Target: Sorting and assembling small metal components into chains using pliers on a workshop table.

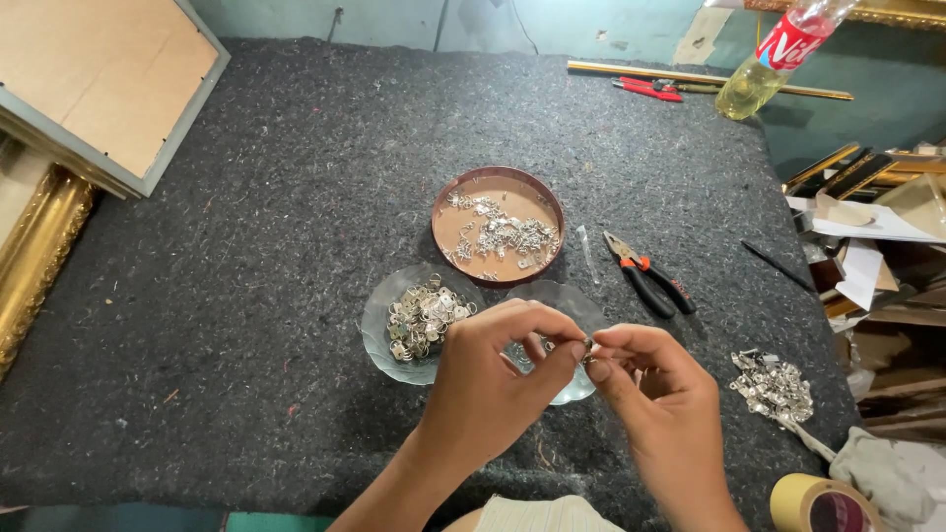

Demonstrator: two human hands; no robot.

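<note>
Both hands met above the mat's near edge, over a clear dish (567, 300). The left hand (493, 379) and right hand (655, 389) each had fingertips pressed together on 1 tiny metal clip (587, 347), pinched between them. The clip looked light, stiff and slick, probably best taken by its flat edges with fingertips. More clips lay in a second clear dish (379, 325) to the left, in a brown lid (498, 225) behind, and in a loose pile (772, 384) near the mat's right edge. Pliers (647, 274) lay beside the lid.
</note>
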